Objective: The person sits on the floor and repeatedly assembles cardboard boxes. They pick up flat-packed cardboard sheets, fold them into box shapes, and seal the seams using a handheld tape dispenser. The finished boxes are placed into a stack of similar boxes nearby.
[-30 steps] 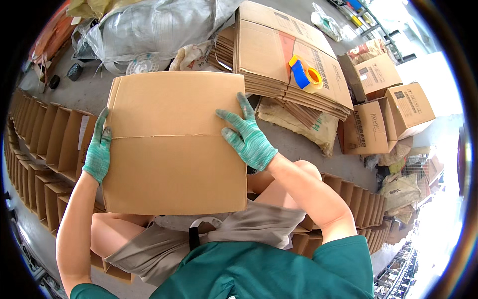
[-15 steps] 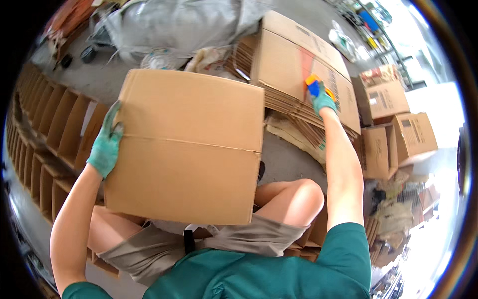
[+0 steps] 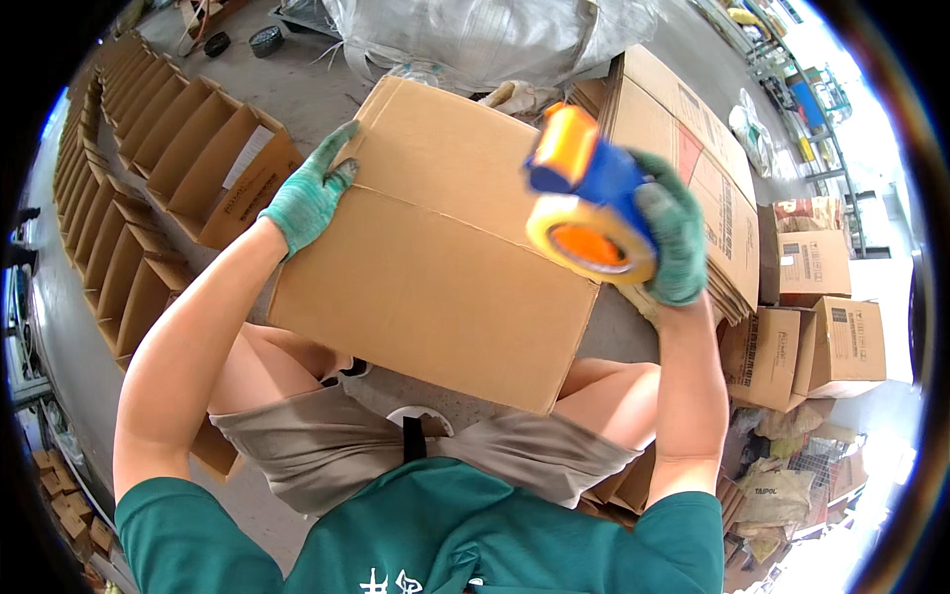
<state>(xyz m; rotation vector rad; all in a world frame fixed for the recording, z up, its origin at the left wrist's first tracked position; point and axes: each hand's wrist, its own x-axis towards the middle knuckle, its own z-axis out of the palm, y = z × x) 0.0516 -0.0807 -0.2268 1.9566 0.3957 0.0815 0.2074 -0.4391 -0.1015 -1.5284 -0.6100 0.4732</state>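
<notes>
A brown cardboard box (image 3: 426, 267) is in front of me above my knees, its flaps folded together along a seam across the middle. My left hand (image 3: 309, 194), in a green glove, grips the box's left edge, thumb on the near face. In my right hand (image 3: 676, 230), also gloved, is a blue and orange tape dispenser (image 3: 612, 188) with a roll of tape on it. The dispenser is raised over the box's right edge, near the seam's right end. Whether it touches the cardboard I cannot tell.
Flat cardboard sheets (image 3: 683, 119) are stacked at the right. Several open boxes (image 3: 188, 148) stand in rows at the left. Other boxes (image 3: 762, 356) lie to the right. A large silvery sack (image 3: 475, 40) rests on the floor at the back.
My right hand has brought the tape dispenser from the cardboard stack to the box's right edge. The box, still held by my left hand, has tilted clockwise and appears farther right in view.
</notes>
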